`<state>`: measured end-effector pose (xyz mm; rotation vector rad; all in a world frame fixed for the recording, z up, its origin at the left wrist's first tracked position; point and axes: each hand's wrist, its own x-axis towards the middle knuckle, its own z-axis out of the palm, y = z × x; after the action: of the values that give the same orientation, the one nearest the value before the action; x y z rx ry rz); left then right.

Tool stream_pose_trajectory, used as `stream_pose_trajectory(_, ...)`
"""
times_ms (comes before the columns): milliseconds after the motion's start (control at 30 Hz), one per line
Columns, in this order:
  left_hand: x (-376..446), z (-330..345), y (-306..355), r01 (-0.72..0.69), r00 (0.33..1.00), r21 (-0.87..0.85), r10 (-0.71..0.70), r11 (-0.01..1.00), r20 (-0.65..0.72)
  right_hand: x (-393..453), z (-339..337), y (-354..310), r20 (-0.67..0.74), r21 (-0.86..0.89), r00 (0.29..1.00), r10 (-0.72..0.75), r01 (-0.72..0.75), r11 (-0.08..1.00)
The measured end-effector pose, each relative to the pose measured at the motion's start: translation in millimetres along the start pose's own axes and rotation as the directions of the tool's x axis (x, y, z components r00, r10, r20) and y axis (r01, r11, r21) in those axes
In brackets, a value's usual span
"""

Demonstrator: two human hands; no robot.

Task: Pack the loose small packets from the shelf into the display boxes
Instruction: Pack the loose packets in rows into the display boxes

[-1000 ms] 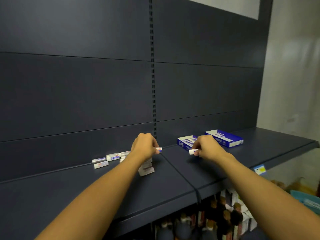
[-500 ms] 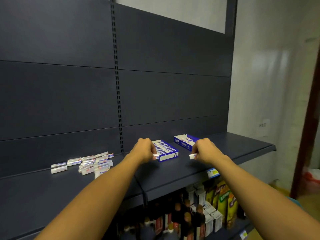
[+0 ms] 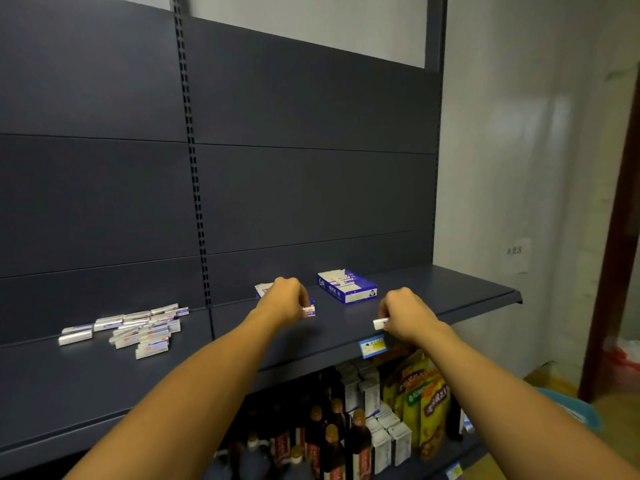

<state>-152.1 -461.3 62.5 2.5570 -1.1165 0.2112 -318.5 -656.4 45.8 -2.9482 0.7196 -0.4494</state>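
My left hand (image 3: 285, 299) pinches a small packet (image 3: 309, 311) over the near display box (image 3: 263, 289), mostly hidden behind it. My right hand (image 3: 405, 315) grips another packet (image 3: 380, 323) above the shelf (image 3: 450, 292), near the far display box (image 3: 346, 285). Loose packets (image 3: 138, 329) lie heaped at left.

Both bare forearms reach forward and up from the bottom of the view, roughly parallel. Left hand (image 3: 285, 299) knuckles up, fingers curled, pinching a small packet (image 3: 309, 310) at its fingertips. Right hand (image 3: 407, 315) also knuckles up, fingers curled around another small packet (image 3: 380, 323) that pokes out on its left side. The hands are apart, right slightly lower.
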Motion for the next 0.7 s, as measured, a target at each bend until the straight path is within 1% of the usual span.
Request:
stream_pose_trajectory(333,44.1,17.1,30.1,-0.020,0.999,0.006,0.019,1.000,0.025,27.7,-3.6,35.2,-0.027,0.014,1.000,0.003,-0.002,1.000)
stream_pose_trajectory(600,112.7,32.5,25.6,0.011,1.000,0.000,-0.011,1.000,0.005,99.7,1.3,54.3,-0.014,0.085,0.998,-0.059,0.060,0.995)
stream_pose_trajectory(700,141.1,39.0,20.0,0.027,1.000,-0.005,-0.027,1.000,-0.003,129.6,3.5,60.9,-0.018,0.083,0.997,-0.068,0.070,0.994)
